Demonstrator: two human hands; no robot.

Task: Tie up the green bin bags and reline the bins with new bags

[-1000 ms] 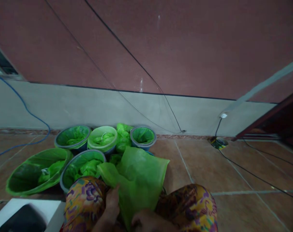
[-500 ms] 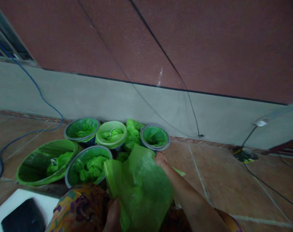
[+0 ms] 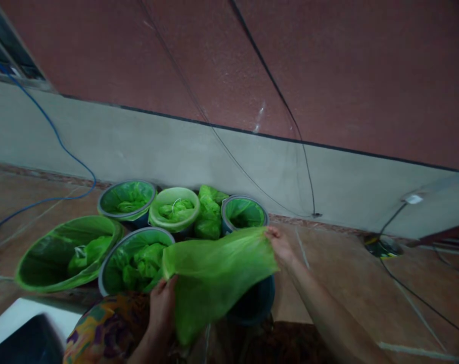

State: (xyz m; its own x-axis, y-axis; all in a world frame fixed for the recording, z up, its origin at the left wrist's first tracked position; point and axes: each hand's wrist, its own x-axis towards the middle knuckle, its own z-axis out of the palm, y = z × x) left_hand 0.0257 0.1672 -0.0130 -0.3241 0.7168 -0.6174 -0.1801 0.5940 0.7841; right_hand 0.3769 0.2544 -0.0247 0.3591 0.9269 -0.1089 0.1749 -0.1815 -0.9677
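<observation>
A thin green plastic bag (image 3: 210,278) is stretched in the air between my two hands. My left hand (image 3: 163,303) pinches its lower left edge, and my right hand (image 3: 279,243) grips its upper right corner. Below the bag, partly covered by it, stands a dark bucket (image 3: 254,303). Close to my left hand is a grey-rimmed bucket (image 3: 107,270) lined with green plastic and holding a crumpled green bundle (image 3: 144,265). Another lined bucket (image 3: 265,212) with a grey rim stands just beyond my right hand.
More lined buckets stand at the left, including a wide green-lined one (image 3: 25,270). A knotted green bag (image 3: 208,215) leans by the wall. A blue cable (image 3: 58,136) runs down the left; a black cable (image 3: 396,275) crosses the tiles at right. A dark tray (image 3: 27,341) lies lower left.
My right hand has moved right and slightly up, and my left hand has risen into clearer view. The bag is now spread sideways, uncovering part of the dark bucket below.
</observation>
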